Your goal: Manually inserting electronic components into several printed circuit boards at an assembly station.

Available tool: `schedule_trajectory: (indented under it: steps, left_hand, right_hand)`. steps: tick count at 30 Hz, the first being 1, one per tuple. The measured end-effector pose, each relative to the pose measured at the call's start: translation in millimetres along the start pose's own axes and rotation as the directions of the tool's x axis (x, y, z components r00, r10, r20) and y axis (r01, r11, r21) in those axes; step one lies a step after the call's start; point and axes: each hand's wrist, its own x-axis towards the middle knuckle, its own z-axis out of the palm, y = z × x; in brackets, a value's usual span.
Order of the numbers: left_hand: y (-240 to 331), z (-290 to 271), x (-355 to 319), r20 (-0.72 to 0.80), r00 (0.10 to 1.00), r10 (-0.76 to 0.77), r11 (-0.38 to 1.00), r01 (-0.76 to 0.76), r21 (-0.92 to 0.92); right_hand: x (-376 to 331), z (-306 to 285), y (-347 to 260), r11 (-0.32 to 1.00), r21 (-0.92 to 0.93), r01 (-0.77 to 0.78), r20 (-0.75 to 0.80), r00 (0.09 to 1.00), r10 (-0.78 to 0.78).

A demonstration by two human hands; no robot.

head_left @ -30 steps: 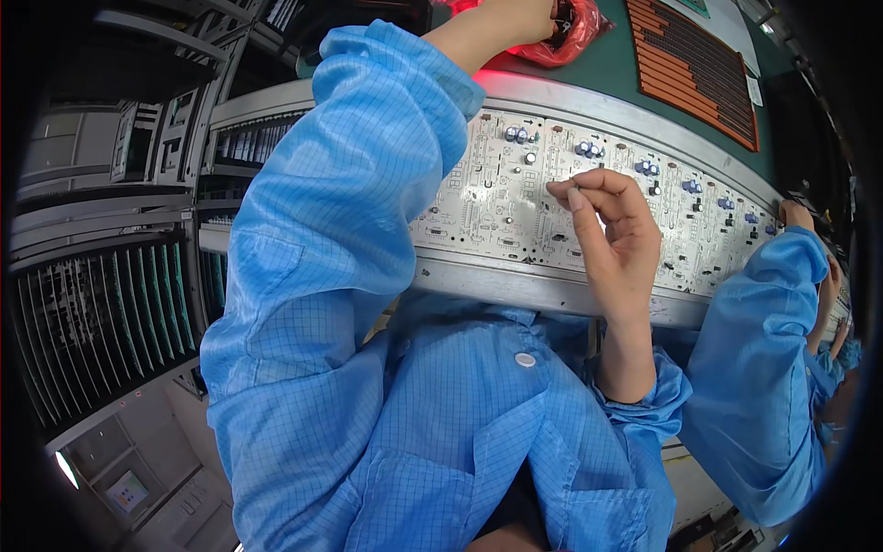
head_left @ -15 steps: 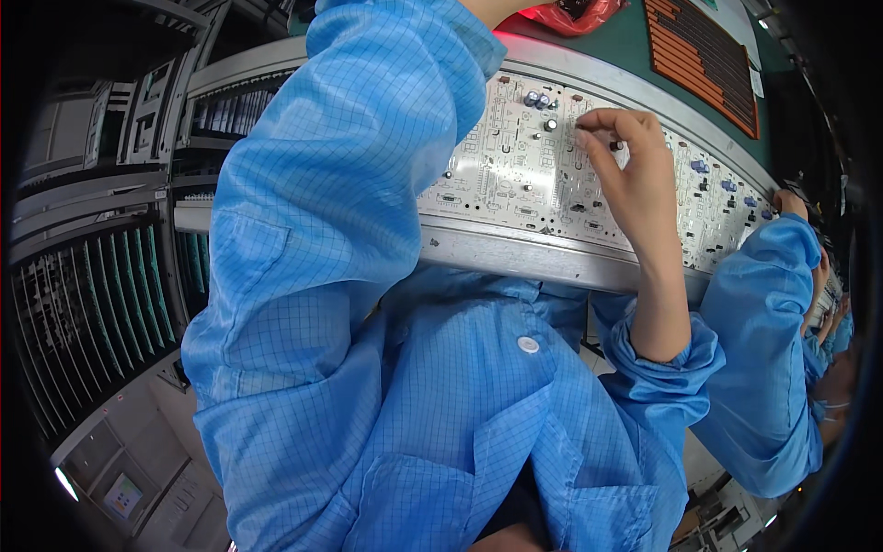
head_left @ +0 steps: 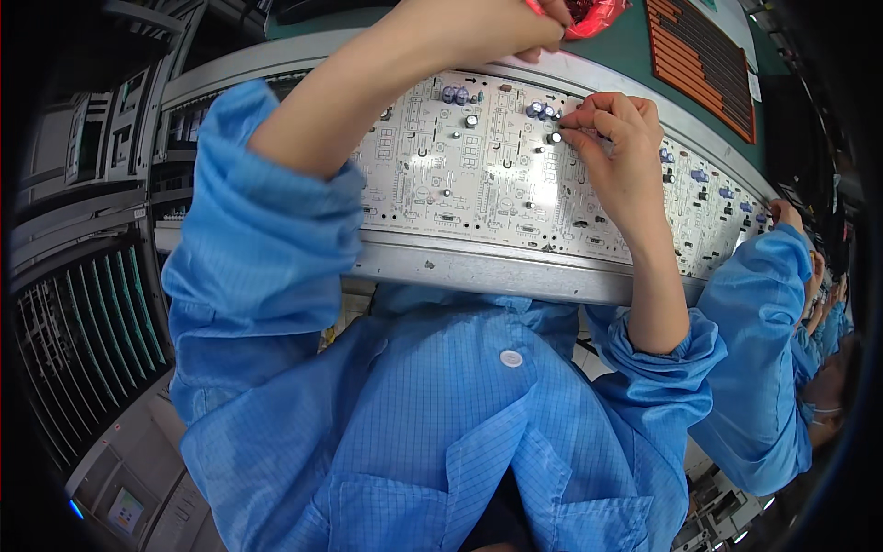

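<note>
White printed circuit boards (head_left: 497, 184) lie in a row in front of me, dotted with small parts. My right hand (head_left: 621, 138) hovers over them, thumb and index finger drawn close together beside a black capacitor (head_left: 554, 138) and blue capacitors (head_left: 535, 110). What sits between those fingertips is too small to make out. My left hand (head_left: 515, 28) is above the far edge of the boards, next to a red plastic bag (head_left: 598, 18) of dark parts. Its fingers are curled together, and anything in them is hidden.
A metal rail (head_left: 478, 267) runs along the near side of the boards. On the green surface beyond lies an orange-brown slatted tray (head_left: 704, 69). At the right, a co-worker's hand (head_left: 786, 216) reaches to the boards. A rack (head_left: 83, 340) stands at the left.
My left hand has come into view at the top, its forearm swung left and uncovering more board. My right fingertips have moved slightly left and down, beside the black capacitor.
</note>
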Motion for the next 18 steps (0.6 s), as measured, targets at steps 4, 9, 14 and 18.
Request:
schedule_trajectory:
  steps: [4, 9, 14, 18]
  left_hand:
    - [-23, -7, -20, 0.129, 0.990, -0.065, 0.983, 0.085, -0.162]
    - [-53, -12, -42, 0.181, 0.983, -0.015, 0.948, 0.071, -0.310]
    - [-61, -13, -52, 0.221, 0.975, -0.040, 0.953, 0.103, -0.285]
    - [-64, -14, -59, 0.222, 0.974, -0.035, 0.975, 0.082, -0.207]
  right_hand:
    - [1, 1, 1, 0.999, -0.029, -0.026, 0.017, 1.000, 0.026]
    - [3, -1, -4, 0.999, -0.040, -0.033, 0.027, 0.999, 0.035]
    - [1, -2, -3, 0.999, -0.042, -0.030, 0.057, 0.998, 0.032]
    - [2, -4, -4, 0.999, -0.051, -0.007, 0.070, 0.997, 0.011]
